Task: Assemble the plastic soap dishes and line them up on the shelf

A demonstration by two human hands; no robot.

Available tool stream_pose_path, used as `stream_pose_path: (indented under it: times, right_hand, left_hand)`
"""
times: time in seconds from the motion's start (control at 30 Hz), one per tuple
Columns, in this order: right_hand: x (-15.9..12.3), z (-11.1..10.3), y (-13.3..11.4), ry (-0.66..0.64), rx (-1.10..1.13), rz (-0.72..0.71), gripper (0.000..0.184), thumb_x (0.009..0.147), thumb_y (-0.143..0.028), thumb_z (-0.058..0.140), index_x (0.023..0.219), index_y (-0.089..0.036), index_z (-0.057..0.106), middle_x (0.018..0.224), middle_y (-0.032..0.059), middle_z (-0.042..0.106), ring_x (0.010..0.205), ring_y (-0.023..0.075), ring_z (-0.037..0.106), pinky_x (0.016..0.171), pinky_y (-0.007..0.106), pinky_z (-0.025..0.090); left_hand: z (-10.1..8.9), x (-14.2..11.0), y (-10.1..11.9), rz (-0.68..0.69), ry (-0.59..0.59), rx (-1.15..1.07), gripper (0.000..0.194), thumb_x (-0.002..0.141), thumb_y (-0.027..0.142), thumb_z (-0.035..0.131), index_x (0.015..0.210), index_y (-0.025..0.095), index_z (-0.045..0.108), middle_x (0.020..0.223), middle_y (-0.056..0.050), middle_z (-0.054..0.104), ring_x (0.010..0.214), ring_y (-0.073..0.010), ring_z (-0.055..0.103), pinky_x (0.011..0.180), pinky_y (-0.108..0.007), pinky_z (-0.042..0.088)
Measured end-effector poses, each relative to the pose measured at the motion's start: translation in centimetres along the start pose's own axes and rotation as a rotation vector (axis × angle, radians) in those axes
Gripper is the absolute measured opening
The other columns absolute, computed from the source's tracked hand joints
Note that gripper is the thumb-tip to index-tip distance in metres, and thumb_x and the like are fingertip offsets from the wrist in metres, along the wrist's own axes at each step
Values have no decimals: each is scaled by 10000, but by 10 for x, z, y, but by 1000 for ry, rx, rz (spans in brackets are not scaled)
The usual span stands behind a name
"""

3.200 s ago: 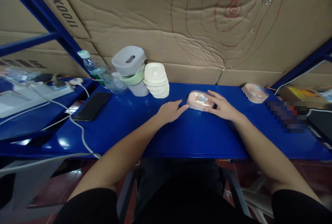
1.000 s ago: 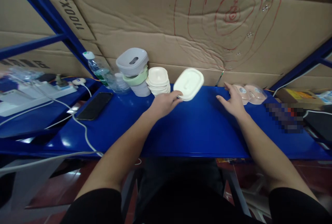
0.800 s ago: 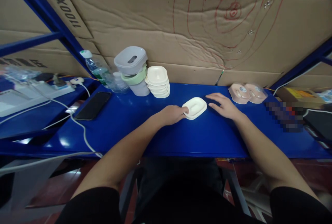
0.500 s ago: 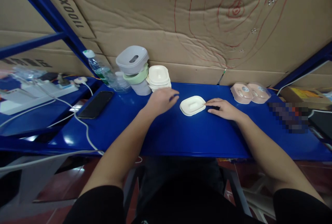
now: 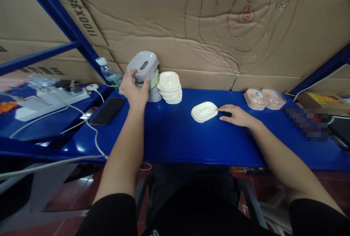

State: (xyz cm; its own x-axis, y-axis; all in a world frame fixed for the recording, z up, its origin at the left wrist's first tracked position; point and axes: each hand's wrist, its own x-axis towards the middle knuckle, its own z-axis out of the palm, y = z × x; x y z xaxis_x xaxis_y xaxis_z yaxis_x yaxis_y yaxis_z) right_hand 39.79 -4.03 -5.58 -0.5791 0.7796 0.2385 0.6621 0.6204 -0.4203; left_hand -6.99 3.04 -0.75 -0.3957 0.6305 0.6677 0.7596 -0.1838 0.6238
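Observation:
My left hand (image 5: 135, 87), thumb and fingers spread apart, is at the near side of a stack topped by a grey rounded plastic piece with an oval slot (image 5: 142, 65). A light green piece (image 5: 155, 78) lies under it, partly hidden by the hand. Whether the fingers press on the stack I cannot tell. My right hand (image 5: 236, 115) rests on the table with fingers stretched out. Its fingertips touch the right edge of a cream oval lid-like piece (image 5: 204, 112) lying flat. Several similar cream pieces (image 5: 171, 88) are stacked right beside the grey and green stack.
A black phone (image 5: 107, 111) and a plastic bottle (image 5: 109, 74) are to the left, with a white cable (image 5: 94, 134) crossing the table edge. Two pink cases (image 5: 257, 98) stand at the back right, near a yellow-brown box (image 5: 322, 101). Cardboard (image 5: 207, 54) walls the back.
My left hand has moved left from beside the cream stack to the grey and green stack, its fingers spreading. My right hand stays by the cream piece.

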Motion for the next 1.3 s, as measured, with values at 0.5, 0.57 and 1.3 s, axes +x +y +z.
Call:
stream_pose_path:
  times: [0.5,0.57,1.3]
  right_hand:
    - [1,7,4,30,-69,-54,482,964,-512,761,1409,-327,743,1528,129,678,1420,401,628,1180,689,482]
    - [2,9,2,37,-79,-55,515,949,-528,780,1424,-336,729,1584,122,635,1476,416,576,1200,706,455]
    - [6,15,-4,11,8,8,813,933,-653,762,1637,-331,515,1630,112,598,1513,406,552,1248,680,446]
  left_hand:
    - [-12,-18,34,244,38,-87,454,900,417,791,1302,259,651,1524,-134,631,1430,-377,572,1207,-602,413]
    - [-9,-37,56,375,-136,-74,439,883,431,828,1258,254,684,1488,-131,671,1379,-368,621,1167,-565,464]
    - [15,-110,89,599,-993,308,410,906,588,792,1104,230,765,1062,-92,837,940,-311,785,850,-414,557]
